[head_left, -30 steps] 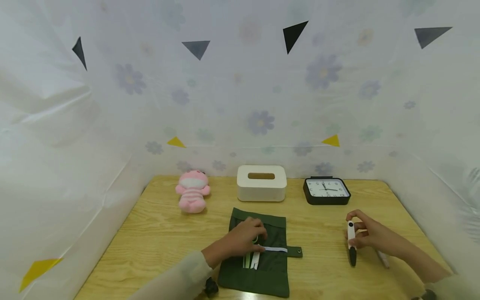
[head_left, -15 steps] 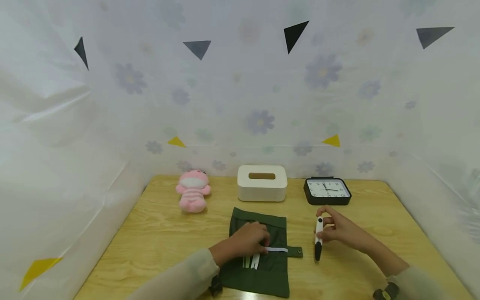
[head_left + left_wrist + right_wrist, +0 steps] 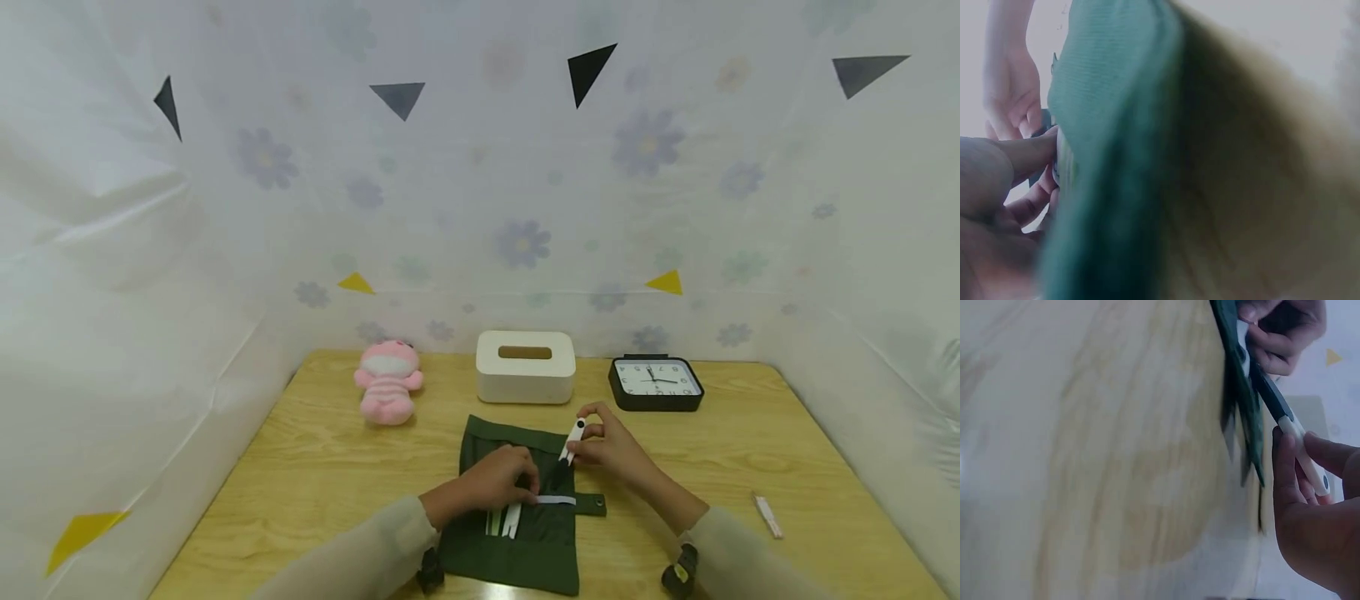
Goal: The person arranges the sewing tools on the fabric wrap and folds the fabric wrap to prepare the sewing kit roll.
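Observation:
A dark green fabric tool roll [image 3: 525,562] lies spread on the table, with a white elastic band [image 3: 556,500] across it. My left hand [image 3: 491,479] rests over the roll and pinches the band between thumb and fingers. Below that hand, slim white and green items [image 3: 511,521] show in the roll; their upper parts are hidden. My right hand [image 3: 611,446] holds a slim tool with a white handle [image 3: 576,435] and a black end, tilted down. In the right wrist view the tool's dark end [image 3: 1272,397] reaches the roll beside the left fingers.
A small slim white item [image 3: 767,515] lies at the table's right. Along the back stand a pink plush toy [image 3: 387,387], a white tissue box [image 3: 525,383] and a black-framed clock [image 3: 656,383]. A snap strap [image 3: 592,504] sticks out from the roll's right edge.
My right hand has carried the white-and-black tool leftward from the table's right side to the roll, tilting it. The left hand has shifted slightly right and stays on the band.

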Action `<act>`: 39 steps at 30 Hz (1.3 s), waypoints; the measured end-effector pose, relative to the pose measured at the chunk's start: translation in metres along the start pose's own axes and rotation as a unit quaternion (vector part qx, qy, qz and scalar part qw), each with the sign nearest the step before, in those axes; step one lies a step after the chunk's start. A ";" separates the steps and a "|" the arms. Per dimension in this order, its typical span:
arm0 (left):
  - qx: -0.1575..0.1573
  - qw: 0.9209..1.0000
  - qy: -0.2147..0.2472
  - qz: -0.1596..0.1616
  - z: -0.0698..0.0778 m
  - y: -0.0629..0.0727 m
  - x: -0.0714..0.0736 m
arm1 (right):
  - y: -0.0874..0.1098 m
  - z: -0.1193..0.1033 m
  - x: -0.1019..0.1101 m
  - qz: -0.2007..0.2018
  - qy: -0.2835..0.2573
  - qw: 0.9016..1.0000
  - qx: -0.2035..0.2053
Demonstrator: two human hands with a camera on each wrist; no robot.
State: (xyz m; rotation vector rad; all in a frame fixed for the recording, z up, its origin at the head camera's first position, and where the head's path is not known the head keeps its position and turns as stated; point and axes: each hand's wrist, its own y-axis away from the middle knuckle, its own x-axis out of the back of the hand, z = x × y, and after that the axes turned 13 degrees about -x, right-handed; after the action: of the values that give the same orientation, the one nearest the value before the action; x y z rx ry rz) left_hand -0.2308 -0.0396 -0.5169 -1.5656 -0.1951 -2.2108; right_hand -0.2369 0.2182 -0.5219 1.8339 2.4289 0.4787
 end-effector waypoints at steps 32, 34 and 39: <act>-0.002 0.999 0.024 0.023 -0.001 0.004 0.001 | -0.014 -0.004 -0.022 -0.082 0.089 0.992 0.021; -0.005 1.000 0.016 0.021 0.000 0.004 0.001 | -0.014 -0.005 -0.022 -0.080 0.075 0.994 0.012; -0.007 1.000 0.005 0.008 0.001 0.005 -0.001 | -0.013 -0.004 -0.022 -0.090 0.076 0.993 0.018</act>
State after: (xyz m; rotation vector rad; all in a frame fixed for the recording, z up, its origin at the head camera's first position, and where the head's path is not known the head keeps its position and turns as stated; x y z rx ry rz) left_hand -0.2276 -0.0436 -0.5182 -1.5584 -0.1650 -2.2108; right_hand -0.2437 0.1930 -0.5246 1.6244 2.6883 0.5826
